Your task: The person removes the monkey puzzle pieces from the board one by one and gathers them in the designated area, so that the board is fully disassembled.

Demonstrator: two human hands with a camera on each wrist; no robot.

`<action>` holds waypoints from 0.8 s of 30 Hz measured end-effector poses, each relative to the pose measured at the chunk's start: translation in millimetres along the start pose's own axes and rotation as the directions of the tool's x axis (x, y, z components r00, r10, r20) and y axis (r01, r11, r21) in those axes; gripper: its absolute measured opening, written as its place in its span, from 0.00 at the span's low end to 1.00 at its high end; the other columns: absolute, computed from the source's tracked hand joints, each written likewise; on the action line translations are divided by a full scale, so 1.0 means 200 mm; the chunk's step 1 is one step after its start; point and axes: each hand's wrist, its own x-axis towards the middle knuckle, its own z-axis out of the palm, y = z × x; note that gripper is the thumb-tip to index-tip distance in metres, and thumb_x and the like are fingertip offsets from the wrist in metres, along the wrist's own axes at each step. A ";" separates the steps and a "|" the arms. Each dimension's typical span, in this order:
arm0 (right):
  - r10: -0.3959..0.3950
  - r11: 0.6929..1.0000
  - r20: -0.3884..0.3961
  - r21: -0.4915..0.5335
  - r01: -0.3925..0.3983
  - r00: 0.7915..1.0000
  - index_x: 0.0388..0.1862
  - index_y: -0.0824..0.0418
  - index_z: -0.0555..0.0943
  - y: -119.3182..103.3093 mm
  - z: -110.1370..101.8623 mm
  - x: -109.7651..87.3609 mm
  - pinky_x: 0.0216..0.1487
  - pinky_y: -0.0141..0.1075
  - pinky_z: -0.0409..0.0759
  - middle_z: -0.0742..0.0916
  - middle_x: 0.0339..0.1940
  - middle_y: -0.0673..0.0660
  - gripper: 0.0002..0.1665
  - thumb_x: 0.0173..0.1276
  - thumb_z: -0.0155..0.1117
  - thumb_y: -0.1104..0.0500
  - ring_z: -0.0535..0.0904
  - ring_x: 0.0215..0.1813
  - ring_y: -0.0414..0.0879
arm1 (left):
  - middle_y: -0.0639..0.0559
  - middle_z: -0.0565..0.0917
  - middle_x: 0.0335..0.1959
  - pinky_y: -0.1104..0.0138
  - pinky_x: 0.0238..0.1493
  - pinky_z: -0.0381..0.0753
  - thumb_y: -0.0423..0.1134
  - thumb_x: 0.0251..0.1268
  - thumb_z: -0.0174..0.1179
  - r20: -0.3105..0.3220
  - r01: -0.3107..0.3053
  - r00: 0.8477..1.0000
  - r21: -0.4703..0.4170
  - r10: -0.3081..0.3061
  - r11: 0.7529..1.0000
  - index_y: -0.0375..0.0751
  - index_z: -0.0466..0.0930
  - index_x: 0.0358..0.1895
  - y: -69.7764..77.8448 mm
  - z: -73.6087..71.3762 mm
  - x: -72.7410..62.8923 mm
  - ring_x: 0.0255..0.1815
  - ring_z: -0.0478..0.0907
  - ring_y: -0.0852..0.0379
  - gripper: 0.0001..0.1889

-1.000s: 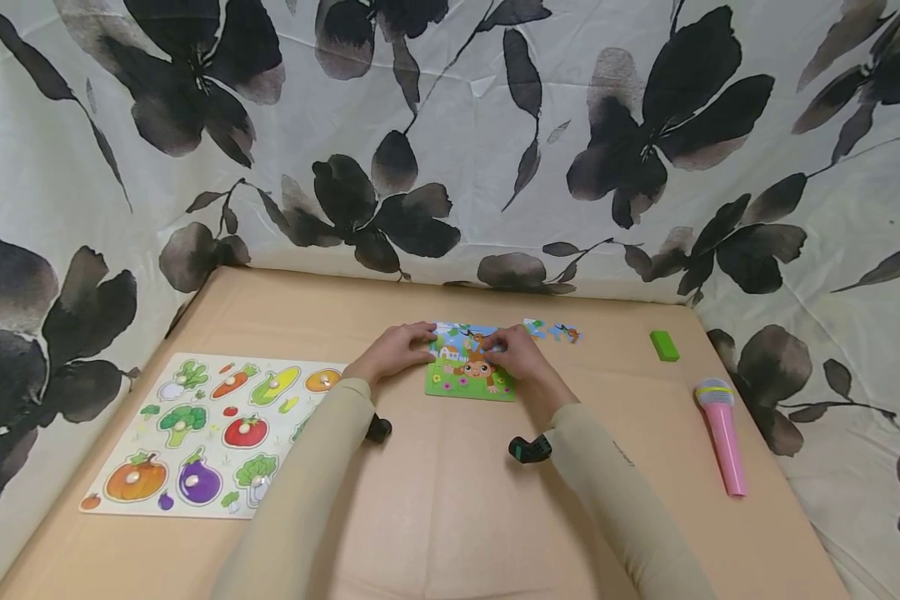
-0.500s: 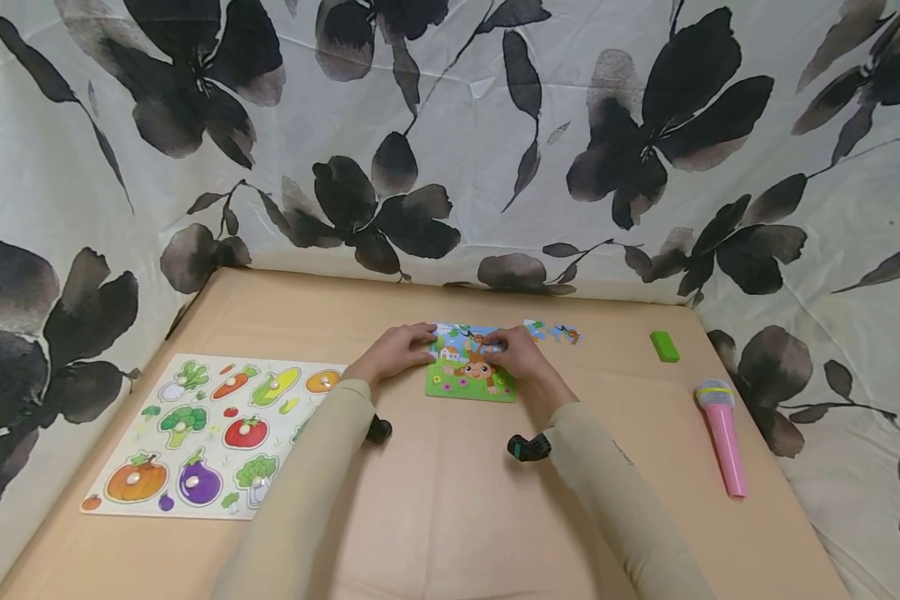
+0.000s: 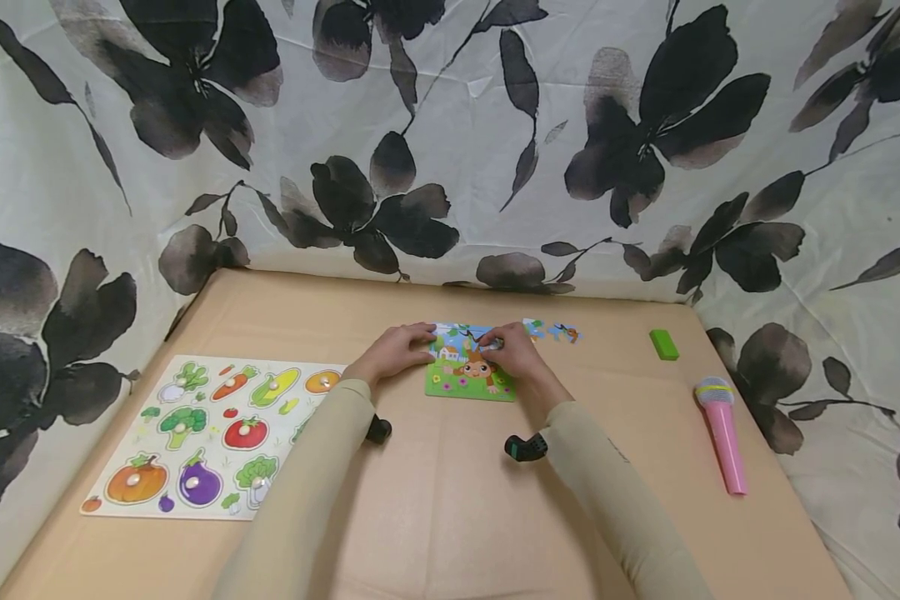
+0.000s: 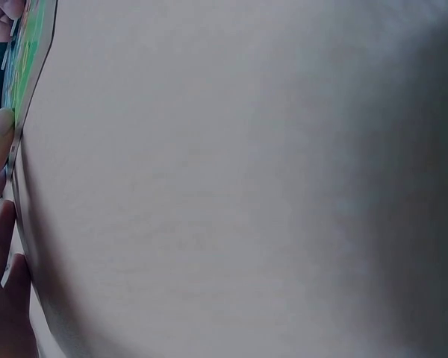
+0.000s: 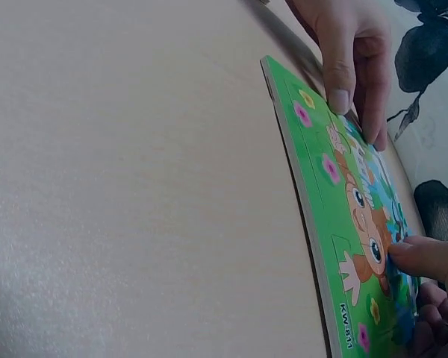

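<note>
A small jigsaw puzzle (image 3: 457, 385) with a cartoon monkey on green grass lies on the table. At its left edge rests my left hand (image 3: 393, 352), thumb and fingers fairly straight against the board; the left wrist view catches the thumb (image 4: 0, 123) right at the rim. My right hand (image 3: 521, 354) is over the puzzle's upper right part, pinching a small puzzle piece (image 3: 497, 342) that is mostly hidden by the fingers. In the right wrist view the right thumb (image 5: 418, 257) is beside the monkey's head.
Loose puzzle pieces (image 3: 566, 332) lie just beyond the right hand. A vegetable puzzle board (image 3: 217, 400) is at left, partly under the left sleeve. A green block (image 3: 663, 344) and a pink toy microphone (image 3: 722, 442) are at right. A floral cloth (image 3: 487, 150) hangs behind the table (image 3: 435, 500).
The right fingertips have shifted slightly left and up at the puzzle's upper part, and the small orange picture near them no longer shows as before. The left hand holds still.
</note>
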 end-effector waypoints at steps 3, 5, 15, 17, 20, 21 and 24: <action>0.018 1.000 0.011 -0.011 -0.018 1.000 0.41 0.67 0.85 0.00 0.00 0.00 0.68 0.52 0.67 0.79 0.56 0.66 0.07 0.66 0.66 0.65 0.69 0.64 0.61 | 0.51 0.66 0.73 0.57 0.76 0.53 0.44 0.66 0.64 0.003 0.003 1.000 0.004 -0.004 1.000 0.38 0.77 0.63 0.00 0.00 0.00 0.76 0.56 0.52 0.24; 0.037 0.999 0.019 -0.010 -0.036 0.999 0.42 0.66 0.85 0.00 0.00 0.00 0.69 0.52 0.65 0.77 0.58 0.66 0.07 0.66 0.67 0.65 0.67 0.66 0.61 | 0.50 0.66 0.73 0.57 0.76 0.53 0.44 0.67 0.64 0.004 0.003 1.000 0.006 -0.003 1.000 0.38 0.77 0.63 0.00 0.00 0.00 0.76 0.56 0.51 0.24; 0.044 0.999 0.004 -0.010 -0.044 0.999 0.45 0.67 0.85 0.00 0.01 0.02 0.67 0.51 0.68 0.75 0.58 0.67 0.11 0.64 0.68 0.65 0.67 0.63 0.60 | 0.49 0.67 0.73 0.56 0.76 0.53 0.43 0.66 0.64 0.001 0.000 1.000 0.000 0.000 1.000 0.38 0.77 0.63 0.01 0.00 0.00 0.76 0.56 0.51 0.24; 0.045 0.999 0.003 -0.007 -0.045 0.999 0.45 0.67 0.85 0.00 0.01 0.02 0.66 0.51 0.68 0.75 0.58 0.67 0.11 0.64 0.68 0.66 0.67 0.63 0.60 | 0.49 0.67 0.73 0.56 0.76 0.53 0.43 0.67 0.64 0.001 -0.002 1.000 0.000 0.002 1.000 0.37 0.77 0.63 0.01 0.00 0.00 0.76 0.56 0.51 0.24; 0.040 0.999 -0.009 -0.003 -0.040 0.999 0.45 0.67 0.86 0.00 0.00 0.02 0.64 0.51 0.70 0.76 0.57 0.67 0.11 0.65 0.67 0.64 0.68 0.62 0.60 | 0.49 0.67 0.73 0.56 0.76 0.53 0.43 0.66 0.64 0.004 -0.001 1.000 -0.003 0.002 1.000 0.37 0.77 0.63 0.01 0.00 0.00 0.76 0.56 0.51 0.24; 0.039 0.999 -0.015 -0.001 -0.039 0.999 0.45 0.67 0.86 0.00 0.00 0.01 0.63 0.51 0.70 0.76 0.57 0.67 0.11 0.66 0.66 0.64 0.68 0.61 0.59 | 0.49 0.67 0.73 0.56 0.76 0.53 0.43 0.66 0.64 0.005 -0.002 1.000 -0.003 0.002 1.000 0.37 0.77 0.63 0.01 0.00 0.00 0.76 0.56 0.51 0.24; 0.049 0.999 -0.040 0.019 -0.048 0.998 0.47 0.67 0.86 0.00 0.00 0.01 0.58 0.50 0.73 0.79 0.56 0.66 0.11 0.69 0.63 0.64 0.71 0.59 0.58 | 0.50 0.67 0.73 0.56 0.76 0.53 0.43 0.66 0.64 0.005 0.001 1.000 0.000 -0.001 1.000 0.37 0.77 0.63 0.01 -0.01 -0.01 0.76 0.56 0.51 0.24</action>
